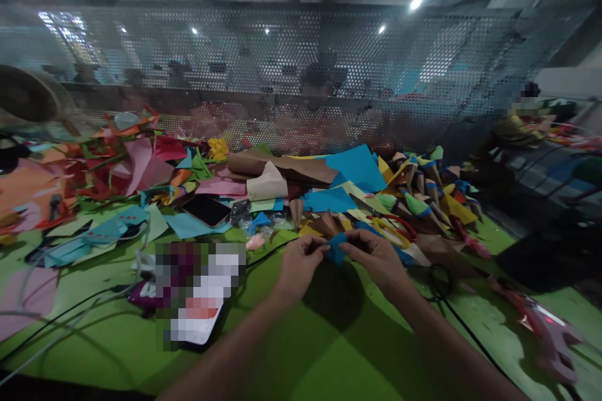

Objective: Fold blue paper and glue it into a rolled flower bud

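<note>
Between my two hands is a small folded piece of blue paper point(337, 249), held just above the green table point(324, 351). My left hand point(303, 263) pinches its left edge with thumb and fingertips. On the other side my right hand point(374, 255) grips the right edge the same way. Just beyond my fingers lie brown paper cones point(296, 212) and scissors with yellow handles point(391, 232). A smaller blue paper scrap point(259, 222) rests beyond my left hand. The exact shape of the held paper is partly covered by my fingers.
A phone with a lit screen point(207, 301) leans at the left. Another dark phone point(205, 209) lies among paper scraps. At the right is a pink glue gun point(545, 332) near a black cable point(470, 332). Cones point(418, 203) and coloured sheets point(357, 166) pile up before a perforated metal screen point(263, 69).
</note>
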Demonstrator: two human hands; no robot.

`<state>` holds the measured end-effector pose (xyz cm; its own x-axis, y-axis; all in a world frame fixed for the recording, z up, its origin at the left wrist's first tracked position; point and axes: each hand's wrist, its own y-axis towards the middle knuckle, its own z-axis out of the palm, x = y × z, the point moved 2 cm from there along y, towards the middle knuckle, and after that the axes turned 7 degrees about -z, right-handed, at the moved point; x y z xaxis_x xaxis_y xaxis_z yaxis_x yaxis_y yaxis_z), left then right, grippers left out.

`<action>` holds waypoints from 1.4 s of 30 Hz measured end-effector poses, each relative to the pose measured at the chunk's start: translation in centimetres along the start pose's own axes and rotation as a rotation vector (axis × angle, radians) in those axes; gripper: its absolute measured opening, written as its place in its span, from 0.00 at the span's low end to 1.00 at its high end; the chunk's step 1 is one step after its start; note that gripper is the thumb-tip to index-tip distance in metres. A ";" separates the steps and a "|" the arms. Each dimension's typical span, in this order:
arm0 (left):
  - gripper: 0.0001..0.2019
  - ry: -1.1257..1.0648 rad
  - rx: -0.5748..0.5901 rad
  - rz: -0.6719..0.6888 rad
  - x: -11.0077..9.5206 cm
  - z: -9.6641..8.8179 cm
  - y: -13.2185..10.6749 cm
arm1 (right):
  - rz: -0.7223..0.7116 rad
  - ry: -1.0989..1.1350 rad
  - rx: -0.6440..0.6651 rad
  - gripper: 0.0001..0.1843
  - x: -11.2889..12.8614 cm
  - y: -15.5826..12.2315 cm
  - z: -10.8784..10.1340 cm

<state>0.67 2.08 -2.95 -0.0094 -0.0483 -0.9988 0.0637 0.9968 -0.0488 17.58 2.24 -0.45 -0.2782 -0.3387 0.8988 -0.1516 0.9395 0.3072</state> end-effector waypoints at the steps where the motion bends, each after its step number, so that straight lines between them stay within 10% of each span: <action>1: 0.04 -0.018 0.000 -0.010 0.0 -0.1 0.0 | -0.005 -0.015 0.013 0.16 0.0 0.0 0.0; 26: 0.05 0.053 0.023 0.047 0.7 0.0 0.3 | -0.025 -0.047 0.014 0.12 -1.0 -0.1 0.0; 35: 0.24 -0.128 -0.038 0.053 -0.7 -0.7 -0.1 | -0.203 -0.093 -0.199 0.06 0.1 0.0 -0.6; 42: 0.15 -0.150 -0.045 -0.092 -0.5 -0.9 -0.3 | -0.428 -0.177 -0.102 0.02 0.6 -0.5 -0.1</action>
<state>-0.21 1.87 -2.42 0.1361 -0.1453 -0.9800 0.0249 0.9894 -0.1432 17.57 1.60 -0.07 -0.3701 -0.6918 0.6200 -0.1964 0.7106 0.6756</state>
